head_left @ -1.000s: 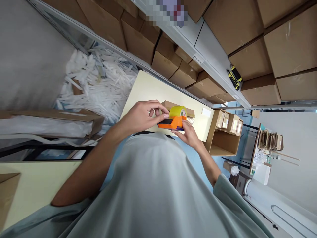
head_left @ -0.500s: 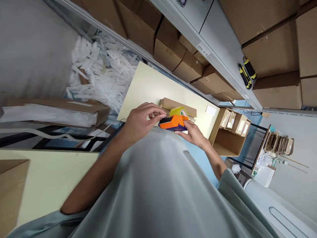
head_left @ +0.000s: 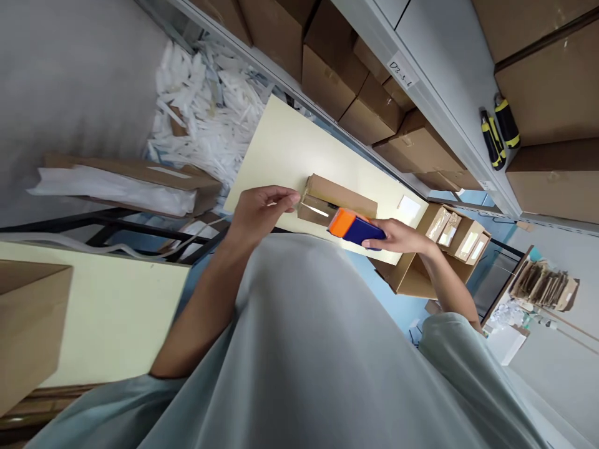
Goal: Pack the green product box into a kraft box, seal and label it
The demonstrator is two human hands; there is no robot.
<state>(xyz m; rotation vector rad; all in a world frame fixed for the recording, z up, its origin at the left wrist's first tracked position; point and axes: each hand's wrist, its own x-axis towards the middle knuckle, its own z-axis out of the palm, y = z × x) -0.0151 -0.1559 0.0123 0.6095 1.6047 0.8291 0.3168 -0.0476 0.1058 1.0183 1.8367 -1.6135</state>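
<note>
Where the narrow carton (head_left: 344,192) lies on the pale table (head_left: 285,134), the orange and dark-blue tape dispenser (head_left: 358,229) is held at its near side, partly overlapping it in view. Right hand (head_left: 393,236): closed around the dispenser's blue body, to the near right of the narrow carton. Left hand (head_left: 262,212): thumb and fingertips brought together just off the narrow carton's left end; whether they pinch tape cannot be told. A glossy streak (head_left: 319,211) shows on the narrow carton's near side, between the left fingertips and the dispenser.

Just right of the narrow carton, a white paper (head_left: 409,206) rests on the table. Farther right stands a large open carton (head_left: 406,274) with smaller boxes (head_left: 461,236) inside. Beyond the narrow carton runs a shelf (head_left: 444,56) bearing a label (head_left: 403,68); two black-and-yellow cutters (head_left: 500,131) lie on it, well to the narrow carton's upper right. To the narrow carton's upper left, well apart, is a heap of white scrap (head_left: 210,106); left of it, a long carton (head_left: 199,181) containing white wrapping (head_left: 135,192).
</note>
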